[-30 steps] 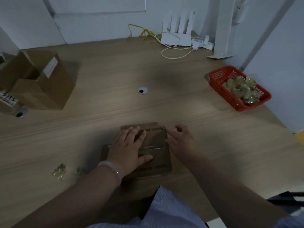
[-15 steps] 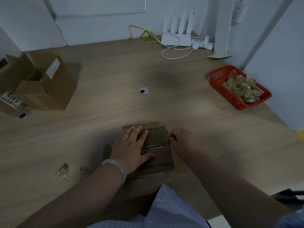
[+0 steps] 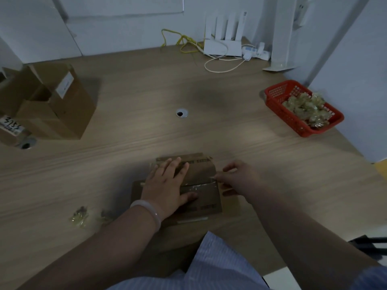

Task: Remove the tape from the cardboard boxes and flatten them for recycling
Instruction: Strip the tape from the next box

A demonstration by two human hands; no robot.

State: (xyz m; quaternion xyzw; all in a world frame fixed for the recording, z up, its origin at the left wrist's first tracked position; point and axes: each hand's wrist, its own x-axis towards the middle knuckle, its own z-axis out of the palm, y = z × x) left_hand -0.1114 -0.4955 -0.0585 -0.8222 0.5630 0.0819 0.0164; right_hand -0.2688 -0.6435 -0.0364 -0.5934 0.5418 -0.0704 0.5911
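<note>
Since the earlier frames, your right hand (image 3: 238, 177) has moved from the far right corner of the flat box (image 3: 205, 204) down to its right edge and drawn slightly outward. Your left hand (image 3: 165, 185) has stayed put.

Head view: the flat box lies on the table directly in front of you. Your left hand presses on its left half, fingers straight and spread. Your right hand's thumb and forefinger appear to pinch the loose end of the tape (image 3: 198, 187), which runs across the box's middle; the light is too dim to confirm this.

Recommendation: peel low and steadily leftward along the strip, with your holding palm close to the peel line so the card does not lift or tear.

More open boxes (image 3: 62, 118) stand far left of the flat box. A red basket (image 3: 272, 92) of wadded tape sits far right, and tape scraps (image 3: 79, 217) lie near left.
</note>
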